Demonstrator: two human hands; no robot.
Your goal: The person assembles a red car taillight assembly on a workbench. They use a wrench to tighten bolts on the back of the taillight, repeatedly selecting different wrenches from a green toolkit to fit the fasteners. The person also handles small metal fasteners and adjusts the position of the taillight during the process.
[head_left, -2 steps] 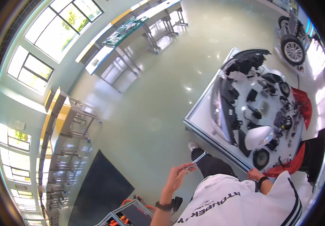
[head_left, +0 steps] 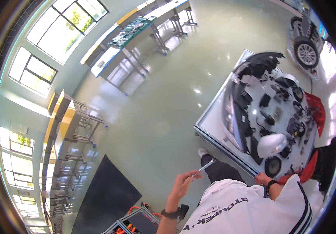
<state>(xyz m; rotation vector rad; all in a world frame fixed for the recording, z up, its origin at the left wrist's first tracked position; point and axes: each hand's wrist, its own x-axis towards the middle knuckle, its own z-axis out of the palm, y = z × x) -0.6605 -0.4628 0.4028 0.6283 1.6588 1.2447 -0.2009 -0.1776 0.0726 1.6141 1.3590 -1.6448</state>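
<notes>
My left hand (head_left: 182, 183) is out in front of my body at the left, its fingers closed round one end of a slim silver wrench (head_left: 207, 164). The wrench's free end slants up and to the right, over my dark trouser leg. Beside the near edge of a low white display table (head_left: 210, 125) is my right hand (head_left: 262, 179). Its fingers are curled in, and what they hold, if anything, is too small to make out. A round black speaker (head_left: 272, 166) lies on the table just beyond that hand.
Car parts cover the table: a long headlamp (head_left: 230, 113), a white mirror housing (head_left: 271, 145) and red tail lamps (head_left: 316, 111). A frame cart with orange cables (head_left: 131, 224) stands at lower left beside a black mat (head_left: 105, 195). Workbenches (head_left: 109, 60) line the windows; a wheeled chassis (head_left: 306, 54) is far right.
The whole scene has shifted slightly to the right in the picture. Both hands keep about the same pose, and the wrench stays in my left hand.
</notes>
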